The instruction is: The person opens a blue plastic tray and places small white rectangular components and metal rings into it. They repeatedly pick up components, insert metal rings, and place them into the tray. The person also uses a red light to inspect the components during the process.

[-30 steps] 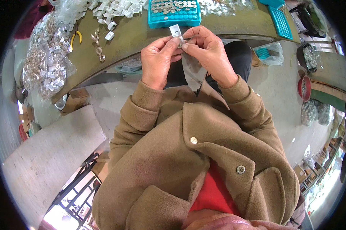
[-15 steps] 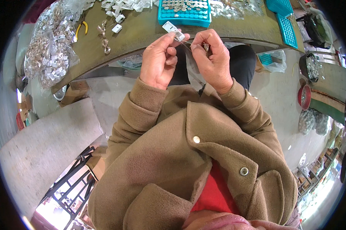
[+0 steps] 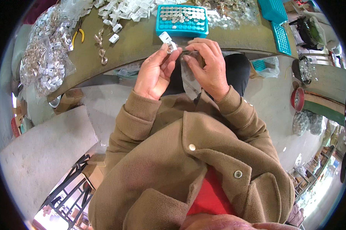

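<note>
My left hand (image 3: pixel 154 73) pinches a small white card (image 3: pixel 165 37) with cut-outs between thumb and fingers, just short of the table's front edge. A little brownish, shiny piece shows at the card's lower end. To its right, my right hand (image 3: pixel 208 63) has thumb and fingers bent around what looks like a small clear plastic bag (image 3: pixel 191 57); its contents are hard to make out. The two hands are close together but apart. Beyond them on the table stands a turquoise tray (image 3: pixel 182 32) with rows of round, shiny pieces.
White cards (image 3: pixel 125 8) lie heaped at the back. At left are full clear bags (image 3: pixel 46 57), yellow-handled pliers (image 3: pixel 78 37) and a strand of brownish beads (image 3: pixel 100 48). More turquoise trays (image 3: pixel 281 38) sit at the right end; a red bowl (image 3: pixel 297 99) is farther right.
My left hand's card has moved down and left, closer to me. My right hand has opened its fist into a looser grip, and the thin strands between the hands no longer show.
</note>
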### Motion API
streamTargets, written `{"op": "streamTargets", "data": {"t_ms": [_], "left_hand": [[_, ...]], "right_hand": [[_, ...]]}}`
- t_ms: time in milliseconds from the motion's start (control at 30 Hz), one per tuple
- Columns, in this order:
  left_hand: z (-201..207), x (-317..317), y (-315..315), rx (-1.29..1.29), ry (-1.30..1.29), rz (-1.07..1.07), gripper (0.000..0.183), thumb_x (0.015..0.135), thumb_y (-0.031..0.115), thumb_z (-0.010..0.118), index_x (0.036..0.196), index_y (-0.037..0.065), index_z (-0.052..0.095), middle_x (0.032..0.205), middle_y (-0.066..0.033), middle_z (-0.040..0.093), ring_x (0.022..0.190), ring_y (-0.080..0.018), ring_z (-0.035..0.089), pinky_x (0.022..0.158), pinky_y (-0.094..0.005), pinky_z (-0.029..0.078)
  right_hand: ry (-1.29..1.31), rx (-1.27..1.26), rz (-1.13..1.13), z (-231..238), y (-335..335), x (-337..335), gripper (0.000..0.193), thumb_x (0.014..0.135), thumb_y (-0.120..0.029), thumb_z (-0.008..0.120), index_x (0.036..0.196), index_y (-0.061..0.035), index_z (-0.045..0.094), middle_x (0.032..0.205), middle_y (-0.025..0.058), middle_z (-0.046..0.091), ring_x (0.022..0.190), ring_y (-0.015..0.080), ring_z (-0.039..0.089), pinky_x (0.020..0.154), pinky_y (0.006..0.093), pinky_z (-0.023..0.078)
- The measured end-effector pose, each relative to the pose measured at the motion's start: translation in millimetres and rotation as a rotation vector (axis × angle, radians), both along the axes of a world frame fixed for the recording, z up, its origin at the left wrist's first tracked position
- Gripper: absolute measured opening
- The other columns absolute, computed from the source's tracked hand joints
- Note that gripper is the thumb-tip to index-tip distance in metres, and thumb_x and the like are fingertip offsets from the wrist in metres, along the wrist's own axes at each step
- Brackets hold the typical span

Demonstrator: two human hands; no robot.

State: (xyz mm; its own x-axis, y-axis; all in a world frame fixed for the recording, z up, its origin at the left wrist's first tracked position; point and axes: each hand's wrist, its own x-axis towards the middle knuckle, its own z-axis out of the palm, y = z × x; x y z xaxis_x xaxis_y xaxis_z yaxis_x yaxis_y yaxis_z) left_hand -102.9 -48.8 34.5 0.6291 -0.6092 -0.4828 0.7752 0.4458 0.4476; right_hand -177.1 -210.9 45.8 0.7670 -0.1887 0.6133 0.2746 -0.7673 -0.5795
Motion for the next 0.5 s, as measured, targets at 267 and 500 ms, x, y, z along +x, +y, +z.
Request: {"op": "streamTargets", "data": {"t_ms": [267,500], "left_hand": [[1,2,2,0.286,-0.327,-0.061,0.022,0.096,0.009,0.056,0.117,0.001,0.060,0.110,-0.0109,0.069,0.096,-0.0145,0.068,0.078,-0.0257,0.057],[-16,-9,-9,0.262,-0.408,-0.169,0.019,0.095,0.008,0.057,0.112,0.002,0.062,0.102,-0.0082,0.069,0.090,-0.0131,0.067,0.077,-0.0260,0.056]], "right_hand": [[0.122,0.148,-0.032,9,-27,38,0.008,0.086,-0.009,0.066,0.091,-0.0040,0.069,0.082,0.0112,0.064,0.069,0.0273,0.062,0.062,0.0340,0.050],[0.089,-0.139,-0.046,1,-31,78,0.010,0.089,-0.016,0.063,0.090,-0.0077,0.069,0.084,0.0109,0.063,0.076,0.0335,0.063,0.066,0.0416,0.051]]}}
